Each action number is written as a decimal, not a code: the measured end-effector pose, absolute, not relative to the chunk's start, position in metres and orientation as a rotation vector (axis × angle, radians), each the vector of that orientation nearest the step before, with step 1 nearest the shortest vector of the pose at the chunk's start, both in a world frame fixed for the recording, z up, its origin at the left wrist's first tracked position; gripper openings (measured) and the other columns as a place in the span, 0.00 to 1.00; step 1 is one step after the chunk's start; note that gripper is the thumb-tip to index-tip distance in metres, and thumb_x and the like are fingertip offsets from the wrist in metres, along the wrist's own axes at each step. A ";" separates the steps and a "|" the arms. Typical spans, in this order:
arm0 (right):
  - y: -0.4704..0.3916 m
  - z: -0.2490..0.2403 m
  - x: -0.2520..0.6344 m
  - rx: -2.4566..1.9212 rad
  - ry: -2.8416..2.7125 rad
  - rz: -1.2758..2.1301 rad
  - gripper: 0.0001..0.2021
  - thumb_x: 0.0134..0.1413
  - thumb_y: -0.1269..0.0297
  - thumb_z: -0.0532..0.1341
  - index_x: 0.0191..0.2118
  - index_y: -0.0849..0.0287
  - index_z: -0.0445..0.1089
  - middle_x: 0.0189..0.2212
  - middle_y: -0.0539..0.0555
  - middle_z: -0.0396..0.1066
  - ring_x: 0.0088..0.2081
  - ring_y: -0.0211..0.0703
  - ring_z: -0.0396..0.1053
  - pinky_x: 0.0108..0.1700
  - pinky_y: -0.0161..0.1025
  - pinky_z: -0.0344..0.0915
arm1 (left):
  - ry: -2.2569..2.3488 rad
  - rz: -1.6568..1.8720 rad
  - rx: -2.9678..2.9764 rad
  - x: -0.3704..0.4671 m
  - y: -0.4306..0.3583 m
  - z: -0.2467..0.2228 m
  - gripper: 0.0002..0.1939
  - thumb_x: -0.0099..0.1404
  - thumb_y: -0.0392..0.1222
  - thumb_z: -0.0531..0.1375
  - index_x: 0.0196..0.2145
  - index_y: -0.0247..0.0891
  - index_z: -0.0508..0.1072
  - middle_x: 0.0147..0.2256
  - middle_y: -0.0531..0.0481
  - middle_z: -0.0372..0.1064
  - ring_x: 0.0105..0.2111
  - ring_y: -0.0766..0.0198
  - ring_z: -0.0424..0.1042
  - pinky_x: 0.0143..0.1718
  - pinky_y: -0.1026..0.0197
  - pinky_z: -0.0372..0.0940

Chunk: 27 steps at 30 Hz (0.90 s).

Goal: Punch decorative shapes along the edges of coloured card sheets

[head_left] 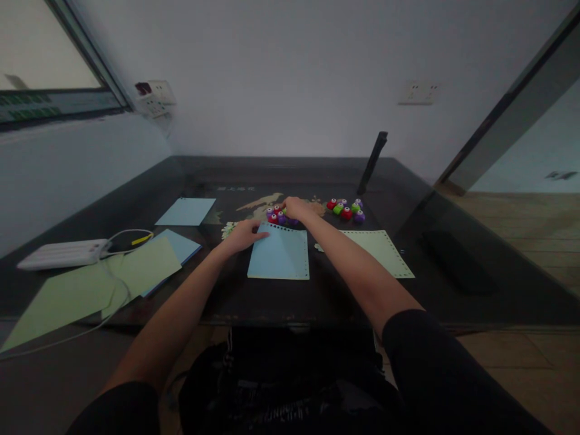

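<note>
A light blue sheet of punched paper (280, 257) lies in front of me, with holes along its top and right edges. My left hand (242, 235) rests at its upper left corner, the thumb stretched onto the paper and apart from the other fingers. My right hand (296, 208) is just beyond the top edge, fingers bent down and together among small round eye-like pieces (274, 218) in red, purple and green. What its fingertips hold is hidden. A second group of these pieces (347, 212) sits to the right.
A pale green punched sheet (380, 251) lies under my right forearm. Left are a blue sheet (188, 211), green sheets (86, 290), a white power strip (66, 254) and a cable. A black upright bar (374, 162) stands at the back; a dark flat object (457, 263) lies right.
</note>
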State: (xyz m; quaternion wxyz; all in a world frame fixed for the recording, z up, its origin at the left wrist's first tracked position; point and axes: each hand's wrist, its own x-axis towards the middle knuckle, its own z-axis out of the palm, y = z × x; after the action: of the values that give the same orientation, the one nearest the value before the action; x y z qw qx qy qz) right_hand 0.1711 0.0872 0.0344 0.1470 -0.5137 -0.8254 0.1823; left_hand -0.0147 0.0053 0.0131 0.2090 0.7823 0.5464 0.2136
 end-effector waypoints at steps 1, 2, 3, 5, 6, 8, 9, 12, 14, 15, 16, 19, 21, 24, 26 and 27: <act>0.087 0.033 0.170 -1.523 -2.359 0.505 0.12 0.53 0.63 0.61 0.43 0.55 0.74 0.33 0.58 0.75 0.46 0.56 0.70 0.45 0.46 0.64 | 1.501 0.601 2.171 -0.015 0.005 0.014 0.12 0.58 0.45 0.58 0.34 0.36 0.76 0.26 0.48 0.72 0.28 0.61 0.69 0.30 0.60 0.60; 0.088 0.032 0.169 -1.570 -2.343 0.488 0.11 0.53 0.64 0.61 0.43 0.56 0.74 0.34 0.58 0.75 0.46 0.55 0.70 0.45 0.46 0.64 | 1.482 0.611 2.165 -0.016 0.005 0.014 0.12 0.58 0.46 0.58 0.35 0.36 0.76 0.27 0.48 0.73 0.28 0.61 0.69 0.30 0.60 0.61; 0.088 0.031 0.168 -1.611 -2.316 0.466 0.11 0.53 0.65 0.61 0.43 0.56 0.74 0.36 0.59 0.75 0.47 0.54 0.70 0.46 0.46 0.64 | 1.467 0.619 2.160 -0.017 0.006 0.013 0.13 0.58 0.46 0.58 0.35 0.36 0.76 0.28 0.48 0.73 0.28 0.61 0.69 0.29 0.61 0.61; 0.088 0.029 0.168 -1.670 -2.269 0.418 0.11 0.53 0.67 0.60 0.43 0.58 0.73 0.41 0.60 0.74 0.47 0.53 0.69 0.47 0.45 0.64 | 1.443 0.628 2.143 -0.019 0.007 0.012 0.13 0.58 0.47 0.58 0.34 0.36 0.75 0.28 0.48 0.73 0.27 0.62 0.69 0.27 0.61 0.60; 0.089 0.028 0.170 -1.690 -2.246 0.397 0.11 0.52 0.68 0.60 0.43 0.59 0.73 0.43 0.61 0.73 0.47 0.52 0.69 0.47 0.44 0.63 | 1.433 0.626 2.118 -0.021 0.008 0.012 0.13 0.58 0.47 0.58 0.34 0.36 0.75 0.26 0.49 0.72 0.25 0.63 0.68 0.25 0.62 0.60; 0.092 0.030 0.175 -1.710 -2.213 0.373 0.13 0.52 0.67 0.60 0.44 0.62 0.71 0.44 0.63 0.72 0.48 0.52 0.69 0.47 0.44 0.64 | 1.414 0.616 2.025 -0.022 0.008 0.013 0.13 0.59 0.48 0.58 0.34 0.35 0.73 0.22 0.51 0.68 0.20 0.66 0.66 0.20 0.63 0.58; 0.093 0.032 0.179 -1.715 -2.192 0.364 0.14 0.52 0.65 0.61 0.45 0.62 0.71 0.44 0.63 0.72 0.47 0.52 0.69 0.47 0.44 0.64 | 1.403 0.616 1.969 -0.023 0.007 0.013 0.13 0.60 0.48 0.57 0.34 0.35 0.72 0.20 0.52 0.66 0.17 0.67 0.63 0.18 0.64 0.56; 0.093 0.040 0.198 -1.641 -2.078 0.385 0.15 0.49 0.64 0.62 0.43 0.62 0.71 0.43 0.60 0.72 0.45 0.49 0.69 0.46 0.42 0.64 | 1.384 0.687 1.848 -0.023 0.006 0.017 0.12 0.60 0.49 0.58 0.33 0.36 0.69 0.16 0.56 0.60 0.12 0.71 0.56 0.14 0.66 0.50; 0.085 0.044 0.217 -1.486 -1.992 0.486 0.15 0.47 0.66 0.62 0.43 0.63 0.71 0.40 0.57 0.73 0.41 0.44 0.70 0.44 0.39 0.65 | 1.360 0.775 1.795 -0.022 0.005 0.019 0.11 0.61 0.48 0.58 0.32 0.37 0.67 0.16 0.57 0.58 0.12 0.73 0.54 0.13 0.67 0.48; 0.077 0.046 0.228 -1.426 -1.950 0.568 0.16 0.47 0.66 0.61 0.44 0.63 0.70 0.39 0.56 0.73 0.37 0.42 0.71 0.42 0.39 0.66 | 1.339 0.815 1.767 -0.022 0.005 0.020 0.11 0.61 0.48 0.58 0.32 0.37 0.67 0.16 0.57 0.58 0.12 0.73 0.54 0.13 0.67 0.47; 0.068 0.047 0.239 -1.354 -1.913 0.660 0.18 0.49 0.66 0.59 0.48 0.62 0.68 0.37 0.55 0.73 0.33 0.40 0.71 0.39 0.39 0.67 | 1.314 0.849 1.741 -0.021 0.005 0.021 0.10 0.61 0.47 0.58 0.32 0.37 0.66 0.16 0.57 0.57 0.12 0.73 0.54 0.13 0.67 0.48; 0.032 0.048 0.276 -1.206 -1.822 0.888 0.19 0.48 0.65 0.59 0.48 0.61 0.68 0.35 0.55 0.72 0.28 0.36 0.68 0.35 0.38 0.67 | 1.240 0.885 1.693 -0.015 0.003 0.022 0.09 0.61 0.46 0.58 0.34 0.38 0.67 0.16 0.57 0.58 0.13 0.73 0.55 0.14 0.67 0.49; 0.008 0.047 0.298 -1.204 -1.723 1.002 0.15 0.49 0.61 0.60 0.44 0.60 0.69 0.34 0.55 0.71 0.27 0.35 0.67 0.33 0.37 0.67 | 1.191 0.888 1.683 -0.010 0.000 0.022 0.11 0.60 0.46 0.59 0.37 0.37 0.67 0.17 0.57 0.59 0.13 0.73 0.56 0.14 0.67 0.50; -0.016 0.042 0.318 -1.207 -1.621 1.086 0.14 0.47 0.57 0.62 0.39 0.58 0.69 0.29 0.52 0.68 0.25 0.35 0.65 0.31 0.37 0.66 | 1.167 0.917 1.695 -0.001 -0.003 0.026 0.13 0.60 0.47 0.59 0.40 0.37 0.67 0.18 0.57 0.60 0.13 0.73 0.57 0.14 0.67 0.51; -0.024 0.037 0.321 -1.201 -1.649 1.160 0.15 0.47 0.56 0.62 0.40 0.59 0.69 0.26 0.50 0.66 0.24 0.35 0.64 0.29 0.36 0.64 | 1.187 0.933 1.715 0.004 -0.006 0.029 0.13 0.60 0.48 0.59 0.39 0.37 0.67 0.18 0.57 0.60 0.13 0.72 0.57 0.15 0.67 0.52; -0.027 0.034 0.319 -1.196 -1.675 1.196 0.16 0.47 0.56 0.62 0.40 0.59 0.69 0.25 0.49 0.66 0.24 0.35 0.63 0.28 0.36 0.63 | 1.201 0.938 1.725 0.005 -0.006 0.031 0.13 0.60 0.48 0.59 0.39 0.37 0.67 0.18 0.57 0.61 0.13 0.72 0.58 0.15 0.67 0.53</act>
State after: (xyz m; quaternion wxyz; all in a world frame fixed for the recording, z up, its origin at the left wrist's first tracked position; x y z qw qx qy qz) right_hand 0.3193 -0.0266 0.0343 0.3718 -0.4664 -0.6533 0.4664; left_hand 0.0054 -0.0065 0.0307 0.4078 0.6843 0.4764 0.3721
